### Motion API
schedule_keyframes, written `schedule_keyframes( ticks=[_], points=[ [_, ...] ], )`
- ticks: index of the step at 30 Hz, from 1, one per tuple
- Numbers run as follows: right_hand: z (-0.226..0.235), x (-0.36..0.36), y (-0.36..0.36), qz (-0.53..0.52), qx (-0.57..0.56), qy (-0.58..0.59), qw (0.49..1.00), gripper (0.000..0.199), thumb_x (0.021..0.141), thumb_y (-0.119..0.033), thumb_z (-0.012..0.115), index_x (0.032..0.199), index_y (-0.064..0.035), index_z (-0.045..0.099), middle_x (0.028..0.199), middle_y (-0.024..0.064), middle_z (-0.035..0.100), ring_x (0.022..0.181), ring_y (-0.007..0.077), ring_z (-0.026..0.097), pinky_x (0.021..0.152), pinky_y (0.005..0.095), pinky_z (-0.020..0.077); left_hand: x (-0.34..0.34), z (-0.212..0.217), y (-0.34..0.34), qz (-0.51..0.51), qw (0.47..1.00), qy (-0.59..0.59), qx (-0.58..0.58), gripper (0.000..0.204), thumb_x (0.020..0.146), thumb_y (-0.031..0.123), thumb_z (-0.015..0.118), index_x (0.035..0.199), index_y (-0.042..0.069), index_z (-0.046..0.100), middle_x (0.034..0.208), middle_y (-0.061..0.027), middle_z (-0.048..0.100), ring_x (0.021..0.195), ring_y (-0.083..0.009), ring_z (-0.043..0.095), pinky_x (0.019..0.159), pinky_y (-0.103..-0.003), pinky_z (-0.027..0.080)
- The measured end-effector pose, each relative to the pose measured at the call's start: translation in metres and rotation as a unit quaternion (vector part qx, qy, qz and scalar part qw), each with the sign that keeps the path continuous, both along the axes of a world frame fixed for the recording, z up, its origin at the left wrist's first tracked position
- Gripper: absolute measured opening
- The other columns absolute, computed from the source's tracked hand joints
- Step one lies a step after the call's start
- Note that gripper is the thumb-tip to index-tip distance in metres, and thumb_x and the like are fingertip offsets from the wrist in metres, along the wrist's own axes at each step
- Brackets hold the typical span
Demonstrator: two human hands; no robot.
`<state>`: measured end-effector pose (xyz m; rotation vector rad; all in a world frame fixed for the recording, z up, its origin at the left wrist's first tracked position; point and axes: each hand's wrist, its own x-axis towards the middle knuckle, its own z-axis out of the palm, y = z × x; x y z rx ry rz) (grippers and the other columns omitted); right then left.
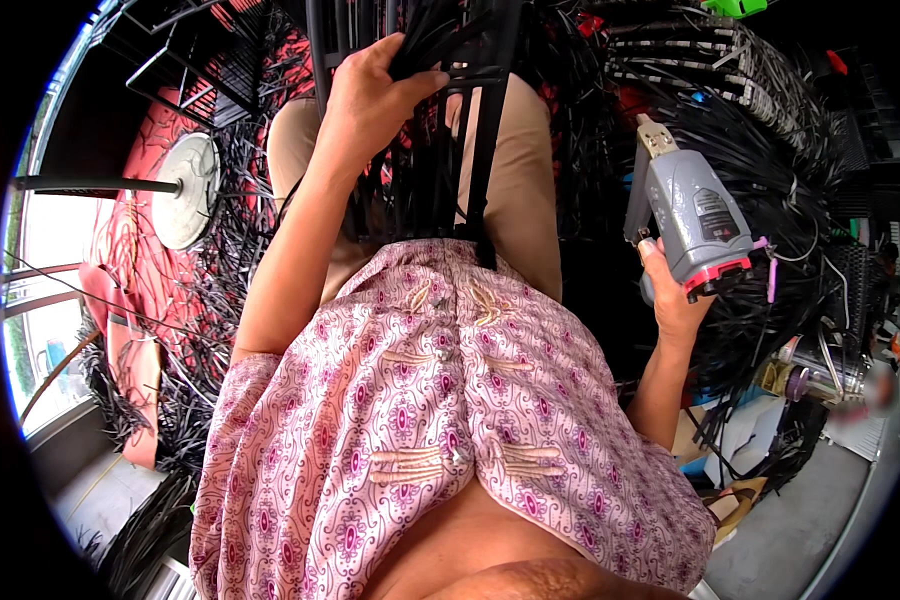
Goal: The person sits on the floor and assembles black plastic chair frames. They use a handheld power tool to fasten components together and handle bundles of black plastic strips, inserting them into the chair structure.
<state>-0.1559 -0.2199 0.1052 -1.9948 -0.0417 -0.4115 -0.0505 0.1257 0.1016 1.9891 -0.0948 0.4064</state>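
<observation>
My left hand (370, 95) is at the top middle, wrapped against a bunch of flat black plastic strips (440, 45). Its thumb points right over them, and most of its other fingers are hidden. A black slatted frame (486, 150) stands between my knees, with strips hanging through it. At the right, my right hand (678, 300) grips a grey staple gun (698, 210) by its handle. The staple gun's metal nose points up and away from me, clear of the frame. A red trim runs along its near end, and a pink fitting sticks out there.
Loose black strips (760, 170) pile up on the right, beside a woven black-and-white bundle (710, 50). At the left are a round grey disc base (185, 190) with a pole and a black wire rack (190, 75). A clear jar (820, 370) lies at the lower right.
</observation>
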Motion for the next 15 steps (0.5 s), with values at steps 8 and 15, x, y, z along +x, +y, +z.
schedule_keyframes(
  ticks=[8, 15],
  points=[
    [-0.028, -0.002, -0.02, -0.023, -0.014, 0.009, 1.0, 0.036, 0.074, -0.001, 0.078, 0.105, 0.0035, 0.059, 0.096, 0.0075, 0.063, 0.084, 0.0158, 0.061, 0.077, 0.0294, 0.0503, 0.006, 0.008, -0.001, -0.01, 0.995, 0.088, -0.033, 0.02, 0.078, 0.011, 0.076, 0.096, 0.004, 0.069, 0.082, 0.004, 0.068, 0.058, -0.0012, 0.048, 0.052, -0.018, 0.038],
    [-0.028, -0.006, -0.019, -0.037, -0.02, -0.006, 0.999, 0.033, 0.073, -0.006, 0.083, 0.096, 0.0021, 0.062, 0.09, 0.0073, 0.066, 0.079, 0.0169, 0.062, 0.076, 0.0313, 0.0498, 0.008, 0.006, -0.008, -0.029, 0.989, 0.077, -0.126, 0.019, 0.079, 0.014, 0.078, 0.095, 0.006, 0.07, 0.079, 0.0045, 0.067, 0.059, -0.0006, 0.051, 0.051, -0.017, 0.038]
  ],
)
